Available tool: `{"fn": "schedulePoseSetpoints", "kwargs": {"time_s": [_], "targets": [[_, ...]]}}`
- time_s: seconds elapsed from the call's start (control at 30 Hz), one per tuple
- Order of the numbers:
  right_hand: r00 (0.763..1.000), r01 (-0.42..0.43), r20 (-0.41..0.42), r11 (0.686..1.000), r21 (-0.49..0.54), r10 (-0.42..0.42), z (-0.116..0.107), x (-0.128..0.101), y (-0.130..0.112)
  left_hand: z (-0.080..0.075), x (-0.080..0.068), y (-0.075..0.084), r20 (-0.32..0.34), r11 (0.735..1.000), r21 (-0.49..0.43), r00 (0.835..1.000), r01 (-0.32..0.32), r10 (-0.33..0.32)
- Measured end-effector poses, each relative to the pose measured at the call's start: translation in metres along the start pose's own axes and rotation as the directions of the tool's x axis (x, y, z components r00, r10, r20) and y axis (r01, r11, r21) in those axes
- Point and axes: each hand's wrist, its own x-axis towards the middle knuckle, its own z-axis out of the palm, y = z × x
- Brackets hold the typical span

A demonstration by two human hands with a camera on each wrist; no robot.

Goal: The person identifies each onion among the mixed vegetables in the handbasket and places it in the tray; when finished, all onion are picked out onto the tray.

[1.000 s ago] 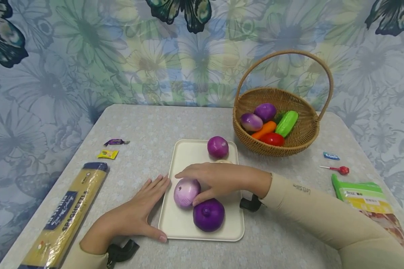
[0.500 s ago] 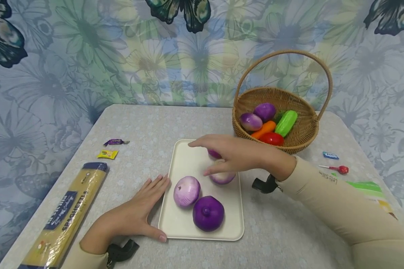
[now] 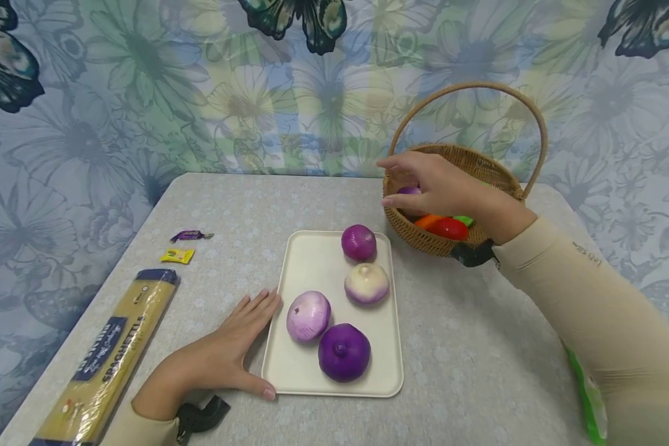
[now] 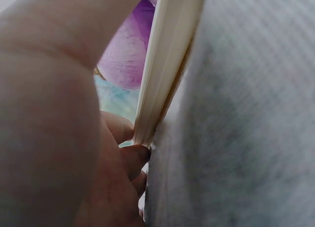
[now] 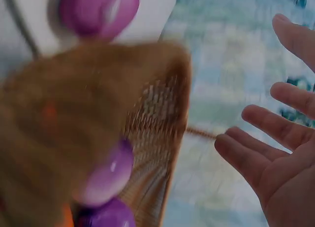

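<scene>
My right hand is over the wicker basket, its fingers spread and holding nothing in the right wrist view. Beneath it, a purple vegetable, a carrot, a red tomato and part of a green vegetable show in the basket. My left hand rests on the table with straight fingers against the left edge of the cream tray. That tray bears a magenta onion, a pale onion, a purple-white onion and a dark purple round vegetable.
A spaghetti packet lies at the left, with a purple-wrapped candy and a yellow-wrapped candy beyond it. The basket's tall handle arches upward. At the right, my sleeve mostly covers a green-edged packet.
My right hand has moved from above the tray up and right to the basket, uncovering the magenta and pale onions. My left hand has stayed at the tray's edge.
</scene>
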Motion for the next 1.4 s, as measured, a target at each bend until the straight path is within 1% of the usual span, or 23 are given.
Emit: {"fn": "schedulePoseSetpoints", "kwargs": {"time_s": [0.1, 0.2, 0.37, 0.43, 0.5, 0.57, 0.67, 0.83, 1.0, 1.13, 1.27, 1.4], "targets": [[0.994, -0.111, -0.001, 0.994, 0.006, 0.111, -0.011, -0.002, 0.017, 0.0, 0.0, 0.0, 0.001, 1.0, -0.001, 1.0, 0.001, -0.001], [0.977, -0.213, 0.0, 0.977, 0.018, 0.213, -0.022, -0.005, 0.032, -0.001, 0.0, 0.0, 0.0, 1.0, -0.006, 1.0, 0.005, -0.005], [0.951, -0.308, -0.018, 0.951, -0.003, 0.308, -0.038, -0.008, 0.054, 0.0, 0.0, 0.0, -0.002, 1.0, -0.008, 1.0, 0.002, -0.002], [0.937, -0.349, -0.017, 0.937, -0.02, 0.349, -0.044, -0.01, 0.061, 0.0, 0.0, 0.0, -0.003, 1.0, -0.007, 1.0, 0.001, -0.001], [0.92, -0.391, -0.012, 0.92, -0.014, 0.391, -0.048, -0.011, 0.067, 0.0, 0.0, 0.001, -0.003, 1.0, -0.01, 1.0, 0.005, -0.005], [0.909, -0.416, -0.008, 0.909, -0.015, 0.416, -0.052, -0.013, 0.072, -0.001, 0.0, 0.001, -0.003, 1.0, -0.007, 1.0, 0.008, -0.008], [0.905, -0.426, -0.004, 0.905, -0.01, 0.426, -0.052, -0.016, 0.08, -0.001, 0.0, 0.001, -0.002, 1.0, -0.006, 1.0, 0.01, -0.01], [0.906, -0.423, 0.007, 0.905, -0.042, 0.424, -0.049, -0.018, 0.089, -0.001, 0.0, 0.001, 0.0, 1.0, -0.008, 1.0, 0.01, -0.01], [0.909, -0.416, 0.009, 0.909, -0.032, 0.417, -0.044, -0.018, 0.095, 0.0, 0.001, 0.0, -0.001, 1.0, -0.006, 1.0, 0.014, -0.014], [0.905, -0.422, 0.041, 0.906, -0.018, 0.423, -0.039, -0.018, 0.101, 0.001, 0.001, 0.0, -0.004, 1.0, -0.005, 1.0, 0.011, -0.011], [0.89, -0.448, 0.082, 0.894, -0.023, 0.448, -0.035, -0.017, 0.107, 0.003, 0.001, 0.0, -0.001, 1.0, -0.01, 1.0, 0.019, -0.019], [0.894, -0.433, 0.102, 0.9, -0.049, 0.436, -0.031, -0.016, 0.111, 0.004, 0.001, 0.0, 0.002, 1.0, -0.013, 1.0, 0.027, -0.027]]}}
